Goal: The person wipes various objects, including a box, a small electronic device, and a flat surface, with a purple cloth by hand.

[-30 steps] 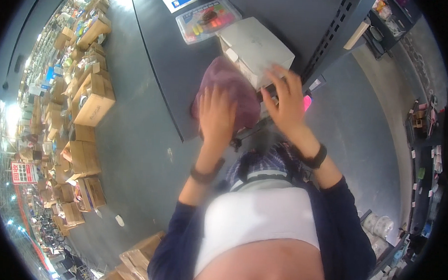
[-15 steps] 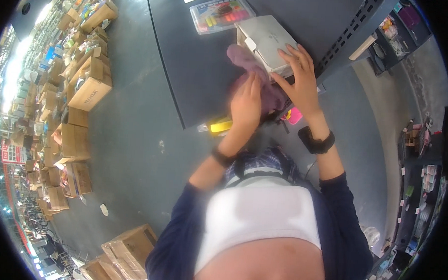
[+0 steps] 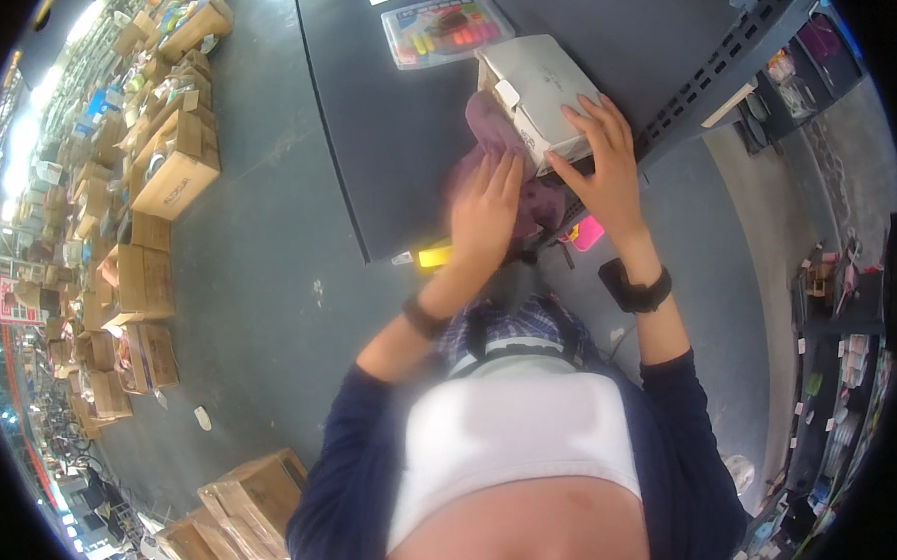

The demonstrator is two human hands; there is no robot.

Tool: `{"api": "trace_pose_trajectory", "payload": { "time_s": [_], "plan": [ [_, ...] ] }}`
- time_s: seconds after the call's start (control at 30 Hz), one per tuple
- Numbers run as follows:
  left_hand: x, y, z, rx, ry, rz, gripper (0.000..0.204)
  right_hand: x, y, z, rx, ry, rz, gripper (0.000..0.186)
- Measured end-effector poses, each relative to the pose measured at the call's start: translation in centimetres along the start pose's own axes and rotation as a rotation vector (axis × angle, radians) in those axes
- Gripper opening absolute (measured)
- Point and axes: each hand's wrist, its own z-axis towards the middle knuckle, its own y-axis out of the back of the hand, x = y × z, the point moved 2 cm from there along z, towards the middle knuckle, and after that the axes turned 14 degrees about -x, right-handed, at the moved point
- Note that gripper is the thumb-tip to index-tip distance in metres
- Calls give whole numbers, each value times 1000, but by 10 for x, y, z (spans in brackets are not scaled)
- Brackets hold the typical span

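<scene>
On a dark grey shelf (image 3: 370, 126) lies a light grey-white carton (image 3: 547, 79), its flap side facing left. My right hand (image 3: 609, 167) rests over the carton's near right corner, fingers spread on the top and thumb by the near edge. Beside the carton's left side is a bunched piece of soft purple cloth (image 3: 493, 122). My left hand (image 3: 483, 213) lies on this cloth with its fingers stretched out and close together, covering part of it. Whether some of the cloth is inside the carton cannot be made out.
A clear case of coloured markers (image 3: 447, 30) lies beyond the carton. A perforated metal upright (image 3: 713, 76) rises at the shelf's right. Yellow (image 3: 434, 256) and pink (image 3: 588, 232) items show below the near edge. Cardboard boxes (image 3: 178, 168) line the left; more stand lower left (image 3: 249, 502).
My left hand has shifted slightly left and down on the purple cloth, spreading it. My right hand stays on the carton. The view has moved a little.
</scene>
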Motion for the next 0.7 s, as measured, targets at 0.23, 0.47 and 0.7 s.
{"api": "trace_pose_trajectory", "payload": {
  "time_s": [0.23, 0.47, 0.7],
  "plan": [
    [30, 36, 60, -102, 264, 48, 26, 5, 3, 2, -15, 29, -43, 50],
    [43, -4, 84, -258, -30, -44, 35, 19, 1, 4, -31, -47, 0, 51],
    [26, 2, 43, 387, 593, -273, 20, 9, 1, -3, -108, -85, -7, 49]
  ]
}}
